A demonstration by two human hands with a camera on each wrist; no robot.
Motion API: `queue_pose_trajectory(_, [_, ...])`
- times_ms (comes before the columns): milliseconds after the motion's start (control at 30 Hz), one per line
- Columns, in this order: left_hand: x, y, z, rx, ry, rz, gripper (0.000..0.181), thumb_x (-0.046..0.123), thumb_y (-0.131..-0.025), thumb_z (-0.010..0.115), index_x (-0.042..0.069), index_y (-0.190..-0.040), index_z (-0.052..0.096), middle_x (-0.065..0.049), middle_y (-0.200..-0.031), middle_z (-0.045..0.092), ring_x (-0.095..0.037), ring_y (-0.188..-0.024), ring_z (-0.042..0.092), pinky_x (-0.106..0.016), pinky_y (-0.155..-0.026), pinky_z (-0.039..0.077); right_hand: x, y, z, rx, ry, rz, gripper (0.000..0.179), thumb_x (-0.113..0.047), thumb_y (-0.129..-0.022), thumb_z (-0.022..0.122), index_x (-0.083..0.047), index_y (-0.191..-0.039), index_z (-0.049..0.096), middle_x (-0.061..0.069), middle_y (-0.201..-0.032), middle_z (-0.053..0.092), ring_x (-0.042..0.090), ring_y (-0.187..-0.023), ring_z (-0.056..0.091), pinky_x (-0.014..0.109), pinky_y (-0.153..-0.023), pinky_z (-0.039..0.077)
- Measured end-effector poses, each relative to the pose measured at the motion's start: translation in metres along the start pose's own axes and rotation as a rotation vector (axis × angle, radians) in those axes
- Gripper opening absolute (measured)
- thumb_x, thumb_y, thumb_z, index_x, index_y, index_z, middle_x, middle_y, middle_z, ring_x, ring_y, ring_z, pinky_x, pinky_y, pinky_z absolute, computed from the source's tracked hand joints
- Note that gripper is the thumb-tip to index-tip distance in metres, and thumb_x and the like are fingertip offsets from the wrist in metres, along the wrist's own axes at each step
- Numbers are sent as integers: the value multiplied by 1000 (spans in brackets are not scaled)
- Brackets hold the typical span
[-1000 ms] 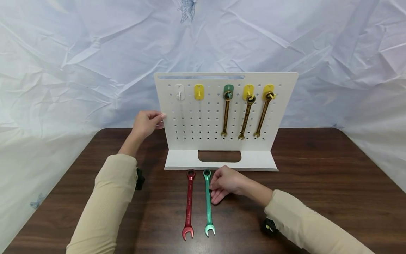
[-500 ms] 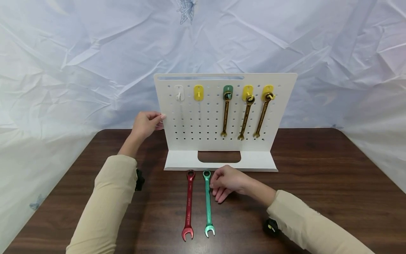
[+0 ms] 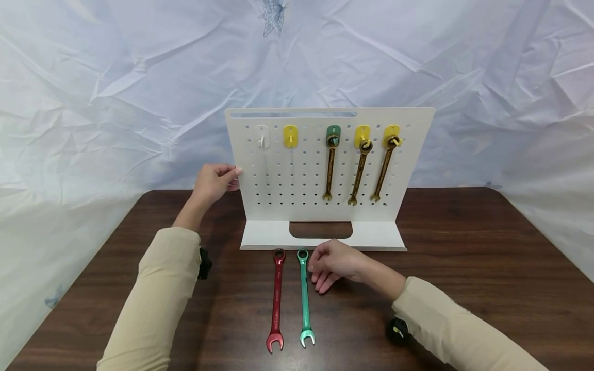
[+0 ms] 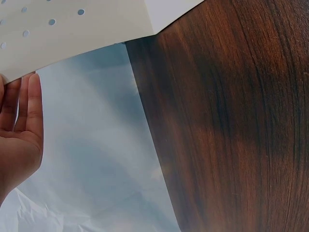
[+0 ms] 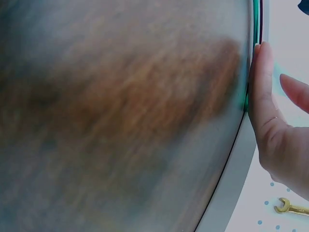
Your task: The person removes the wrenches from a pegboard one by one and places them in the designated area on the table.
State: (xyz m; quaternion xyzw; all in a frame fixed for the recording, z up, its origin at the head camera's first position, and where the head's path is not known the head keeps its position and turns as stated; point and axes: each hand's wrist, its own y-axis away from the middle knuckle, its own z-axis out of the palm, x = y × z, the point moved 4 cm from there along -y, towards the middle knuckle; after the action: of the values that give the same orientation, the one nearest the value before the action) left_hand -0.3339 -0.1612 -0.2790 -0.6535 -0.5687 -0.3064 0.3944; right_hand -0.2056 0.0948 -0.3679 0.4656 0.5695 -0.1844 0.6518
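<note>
My left hand (image 3: 214,181) pinches the left edge of a white pegboard (image 3: 278,170), thumb in front and fingers behind; the left wrist view shows those fingers (image 4: 35,104) nearly straight at the board's edge. Close to the right of a green wrench (image 3: 304,304), my right hand (image 3: 336,262) hovers low over the table with relaxed fingers and the thumb apart. In the right wrist view its fingertips (image 5: 263,53) come right up to the green wrench. A red wrench (image 3: 277,301) lies parallel on its left, ring end toward the board.
Three gold wrenches hang on the board's right half, one on a green hook (image 3: 333,132) and two on yellow hooks. A white hook (image 3: 262,137) and a yellow hook (image 3: 290,136) at left bear nothing. Dark wooden table (image 3: 464,288); pale wrinkled cloth (image 3: 139,103) behind.
My right hand has shifted slightly away from the green wrench, up and to the right, its lower fingers drawing back. The left hand and both loose wrenches stay in place.
</note>
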Motion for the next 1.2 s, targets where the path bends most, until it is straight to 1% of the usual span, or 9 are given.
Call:
queue_pose_trajectory(100, [-1, 0, 0, -1, -1, -6, 31, 22, -92, 56, -4, -106, 65, -20, -100, 63, -16, -74, 64, -27, -70, 57, -1, 0, -2, 3, -7, -15, 9, 6, -87, 50, 12, -93, 54, 19, -72, 60, 20, -55, 62, 40, -58, 58])
queue_pose_trajectory(267, [-2, 0, 0, -1, -7, -12, 31, 23, -93, 56, -4, -106, 65, -20, -100, 63, -18, -76, 64, -29, -71, 57, -3, -1, -6, 7, -15, -43, 11, 6, -87, 51, 14, -95, 52, 20, -73, 60, 21, -56, 62, 41, -59, 58])
queue_pose_trajectory(433, [-1, 0, 1, -2, -8, -13, 32, 24, -93, 56, -3, -107, 64, -20, -100, 63, -21, -79, 64, -27, -70, 57, -6, -2, -13, 16, -7, -67, 14, 5, -87, 53, 15, -97, 51, 20, -74, 60, 22, -57, 62, 41, -59, 58])
queue_pose_trajectory(533, [-1, 0, 1, -1, -9, -10, 32, 23, -93, 56, -4, -107, 64, -20, -101, 63, -21, -79, 64, -28, -70, 57, -9, -2, -18, 26, 5, -74, 16, 5, -88, 53, 16, -99, 51, 19, -74, 61, 21, -58, 62, 40, -60, 58])
queue_pose_trajectory(700, [-1, 0, 1, -2, -5, -7, 32, 23, -93, 55, -4, -107, 64, -20, -101, 63, -22, -80, 64, -33, -74, 57, -17, -2, -28, 53, 23, -87, 18, 5, -88, 52, 17, -102, 50, 19, -76, 61, 22, -59, 63, 39, -62, 58])
queue_pose_trajectory(867, [-2, 0, 1, -1, -16, -16, 33, 25, -93, 55, -2, -108, 64, -18, -102, 63, -23, -83, 64, -30, -72, 57, -27, -1, -37, 83, 29, -99, 19, 4, -90, 51, 17, -103, 49, 22, -79, 60, 22, -62, 63, 38, -63, 58])
queue_pose_trajectory(967, [-2, -1, 1, -2, -15, -20, 33, 26, -93, 55, -2, -108, 64, -19, -102, 62, -23, -83, 64, -32, -74, 57, -34, 0, -42, 102, 42, -113, 18, 3, -91, 50, 16, -102, 49, 24, -82, 61, 22, -63, 63, 38, -64, 58])
queue_pose_trajectory(1067, [-3, -1, 1, -2, -6, -21, 33, 25, -92, 56, -3, -108, 64, -19, -102, 63, -22, -81, 64, -34, -75, 56, -42, 1, -47, 119, 60, -134, 16, 3, -90, 52, 14, -101, 51, 25, -83, 61, 21, -63, 63, 40, -65, 58])
queue_pose_trajectory(1200, [-3, -1, 1, -2, -7, -23, 33, 26, -92, 56, -2, -108, 64, -20, -102, 63, -21, -81, 64, -31, -74, 57, -52, 4, -52, 133, 73, -172, 13, 3, -90, 53, 12, -99, 53, 28, -86, 61, 21, -64, 63, 42, -67, 58])
